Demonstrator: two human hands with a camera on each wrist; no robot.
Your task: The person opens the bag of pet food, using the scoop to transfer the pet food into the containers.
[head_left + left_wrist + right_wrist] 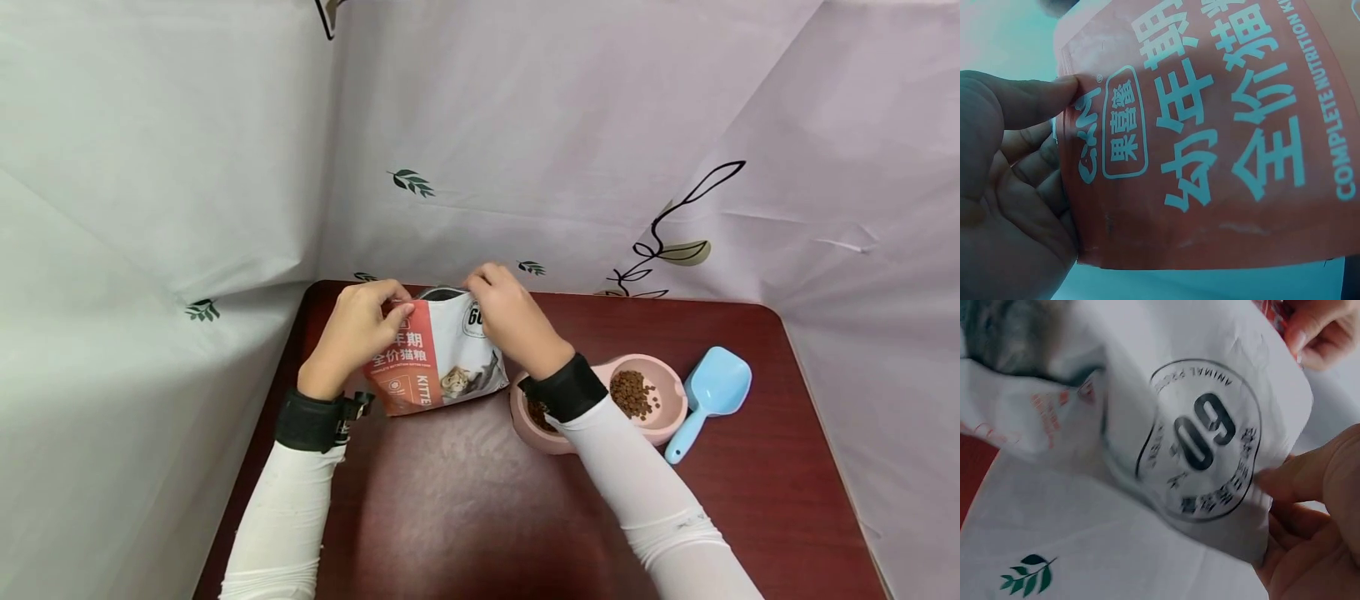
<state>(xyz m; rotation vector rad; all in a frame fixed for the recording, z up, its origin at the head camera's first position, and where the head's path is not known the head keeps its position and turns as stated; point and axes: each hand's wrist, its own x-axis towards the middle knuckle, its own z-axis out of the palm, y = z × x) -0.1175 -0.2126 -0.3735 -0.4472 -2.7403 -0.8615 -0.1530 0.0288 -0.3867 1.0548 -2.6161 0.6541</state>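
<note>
A cat food bag (465,354), orange on its left and white on its right with a kitten picture, is at the back left of the table. At its top left edge, my left hand (362,329) pinches the rim between thumb and fingers; the left wrist view shows the thumb (1029,100) on the orange front. My right hand (513,317) grips the top right edge, near the round "60" mark (1200,440). Between the two hands the bag's mouth (441,293) gapes, showing a dark inside. What lies deep in the bag is hidden.
A pink double bowl (551,442) stands right of the bag, partly behind my right wrist. Brown kibble (632,393) lies in both of its compartments. Beside it on the right rests a light blue scoop (717,383). Patterned white cloth (525,150) hangs behind the dark red table (465,508).
</note>
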